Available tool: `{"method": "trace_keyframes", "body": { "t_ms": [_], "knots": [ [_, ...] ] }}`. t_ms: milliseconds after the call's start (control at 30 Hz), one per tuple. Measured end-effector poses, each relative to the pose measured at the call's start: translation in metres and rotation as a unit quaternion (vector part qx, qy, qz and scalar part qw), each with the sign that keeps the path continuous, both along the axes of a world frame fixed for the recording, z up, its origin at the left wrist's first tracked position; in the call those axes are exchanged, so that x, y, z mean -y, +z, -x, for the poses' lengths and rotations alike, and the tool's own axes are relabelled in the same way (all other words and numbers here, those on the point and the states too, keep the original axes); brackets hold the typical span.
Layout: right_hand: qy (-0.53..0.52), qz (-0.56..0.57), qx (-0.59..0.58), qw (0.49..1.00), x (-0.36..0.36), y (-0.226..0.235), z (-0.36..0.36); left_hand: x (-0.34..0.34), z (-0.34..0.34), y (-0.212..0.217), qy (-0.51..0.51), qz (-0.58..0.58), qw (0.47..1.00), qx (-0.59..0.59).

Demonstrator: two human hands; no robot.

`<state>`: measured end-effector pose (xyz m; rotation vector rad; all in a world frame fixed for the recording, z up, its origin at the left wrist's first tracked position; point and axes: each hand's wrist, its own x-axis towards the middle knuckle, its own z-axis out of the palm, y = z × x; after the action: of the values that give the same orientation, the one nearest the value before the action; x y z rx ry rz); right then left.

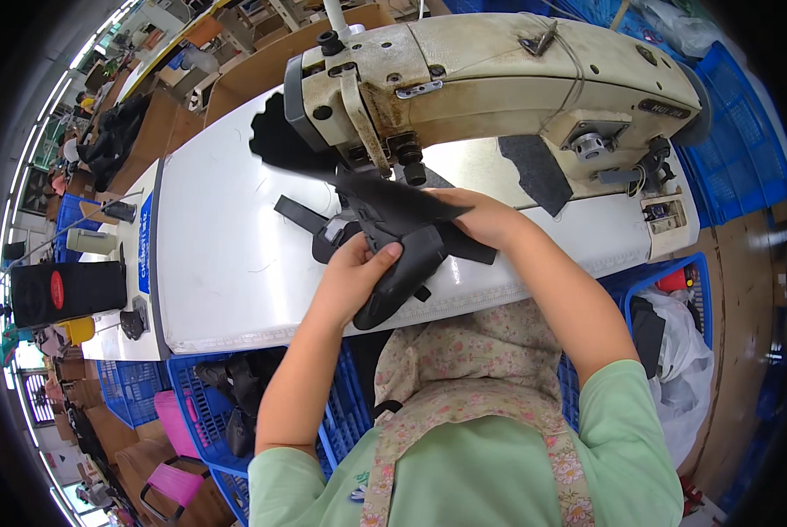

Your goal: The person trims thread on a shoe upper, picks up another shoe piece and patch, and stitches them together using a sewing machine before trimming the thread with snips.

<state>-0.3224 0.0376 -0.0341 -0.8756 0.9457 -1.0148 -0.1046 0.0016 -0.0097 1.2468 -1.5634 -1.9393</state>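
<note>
Both my hands hold a black padded piece with straps and flaps point(415, 259) at the near edge of a white sewing table point(235, 211). My left hand point(360, 274) grips its left side, thumb on top and fingers wrapped underneath. My right hand point(477, 218) is closed on its far right flap, with the fingers partly hidden behind the black material. A strap with a light-coloured buckle point(333, 230) sticks out to the left. The piece's far end lies just under the head of a cream sewing machine point(499, 83), and the needle is hidden from view.
A wavy-edged black piece point(279, 136) is left of the machine head. Under the machine arm lies a dark cut piece point(538, 171). Blue baskets point(617, 285) flank me below the table, and blue crates point(736, 132) stand behind the machine. A black box point(68, 294) is off the table's left end.
</note>
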Motion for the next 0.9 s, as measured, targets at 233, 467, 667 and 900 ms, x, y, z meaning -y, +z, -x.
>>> {"method": "trace_keyframes", "body": {
  "t_ms": [233, 467, 667, 900],
  "knots": [
    [-0.075, 0.271, -0.252, 0.926, -0.007, -0.012, -0.02, -0.016, 0.001, 0.002, -0.039, 0.157, 0.985, -0.063],
    [-0.148, 0.282, -0.316, 0.894, -0.015, -0.016, -0.028, -0.006, 0.006, 0.005, 0.026, 0.086, 0.996, 0.012],
    [0.002, 0.233, -0.298, 0.926, 0.007, 0.002, 0.019, 0.003, 0.007, -0.027, -0.033, 0.297, 0.954, -0.001],
    [-0.074, 0.415, -0.576, 0.701, -0.006, -0.029, 0.004, 0.032, -0.017, -0.042, -0.156, 0.372, 0.913, 0.052]
  ]
}}
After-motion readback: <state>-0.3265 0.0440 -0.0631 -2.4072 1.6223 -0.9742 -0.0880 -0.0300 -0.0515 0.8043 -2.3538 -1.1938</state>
